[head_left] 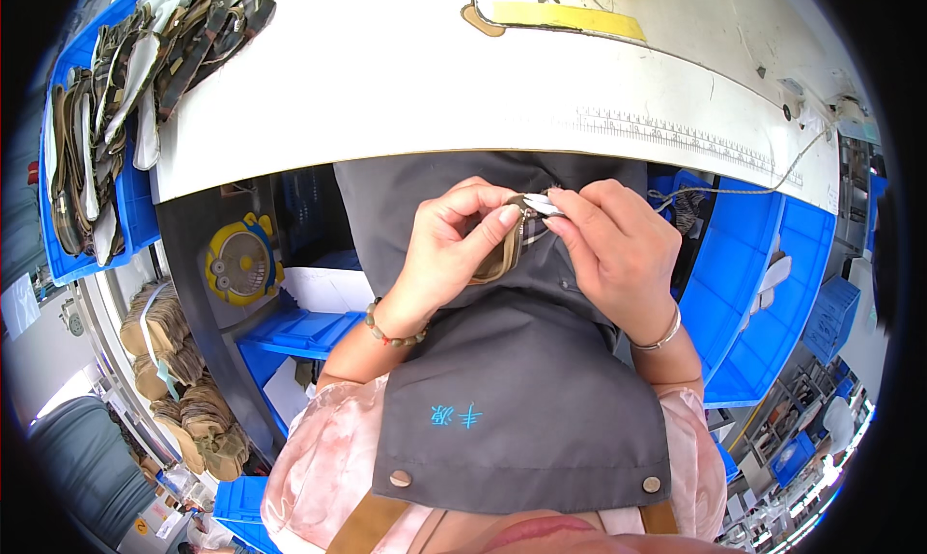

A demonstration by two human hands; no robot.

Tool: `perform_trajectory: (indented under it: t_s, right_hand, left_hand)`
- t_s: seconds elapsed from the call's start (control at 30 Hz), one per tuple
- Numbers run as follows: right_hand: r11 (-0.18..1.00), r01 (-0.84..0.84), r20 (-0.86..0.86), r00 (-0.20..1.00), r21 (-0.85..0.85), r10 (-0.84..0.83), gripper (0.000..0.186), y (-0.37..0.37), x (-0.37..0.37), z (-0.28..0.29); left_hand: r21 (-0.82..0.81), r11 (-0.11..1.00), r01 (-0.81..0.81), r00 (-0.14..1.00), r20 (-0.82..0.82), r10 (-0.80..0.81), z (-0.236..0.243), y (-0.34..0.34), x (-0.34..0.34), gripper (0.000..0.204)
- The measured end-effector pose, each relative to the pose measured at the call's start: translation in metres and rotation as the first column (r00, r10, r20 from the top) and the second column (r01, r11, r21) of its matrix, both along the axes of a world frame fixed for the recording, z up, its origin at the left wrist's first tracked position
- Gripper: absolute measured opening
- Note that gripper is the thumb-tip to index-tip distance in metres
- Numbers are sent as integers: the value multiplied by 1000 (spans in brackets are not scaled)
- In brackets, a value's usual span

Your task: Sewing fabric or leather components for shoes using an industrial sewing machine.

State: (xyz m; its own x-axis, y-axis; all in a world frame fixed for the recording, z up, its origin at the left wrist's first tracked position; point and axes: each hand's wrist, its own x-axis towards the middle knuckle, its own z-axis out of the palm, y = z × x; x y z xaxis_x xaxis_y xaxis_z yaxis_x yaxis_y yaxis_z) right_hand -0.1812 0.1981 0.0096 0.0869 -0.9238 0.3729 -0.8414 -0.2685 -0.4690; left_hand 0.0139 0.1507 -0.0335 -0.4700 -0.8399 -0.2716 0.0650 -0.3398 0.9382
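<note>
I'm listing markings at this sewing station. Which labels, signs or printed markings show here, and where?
Yellow strip label: long rectangle at the table's top edge.
Printed ruler scale: dark tick marks along the white table's right front edge.
Embroidered mark: light blue, on the grey apron at the chest.
No screens visible.

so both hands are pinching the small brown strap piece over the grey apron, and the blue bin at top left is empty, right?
Not quite. In the head view the blue bin at top left is not empty: it is packed with brown and camouflage-patterned strap pieces. The rest holds: the left hand and right hand both pinch the small brown strap piece over the grey apron.
</note>
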Motion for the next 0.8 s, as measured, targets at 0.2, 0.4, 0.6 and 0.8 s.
perform_trajectory:
  t_s: [0.2,0.4,0.6,0.8]
  right_hand:
    - [1000,7,-22,1000,-24,-7,28,0,2,-3]
    - [1000,11,-34,999,-21,-12,28,1,3,-4]
    - [997,36,-42,998,-75,-39,28,0,10,-12]
    - [990,58,63,997,-130,-50,27,-2,10,-22]
  left_hand:
    - [-16,1000,-11,1000,-6,10,-2,0,0,13]
    - [7,1000,-19,1000,-22,19,-2,1,0,13]
    - [-11,999,-37,999,-21,37,-4,3,0,13]
    - [5,999,-36,998,-46,37,-4,5,0,14]
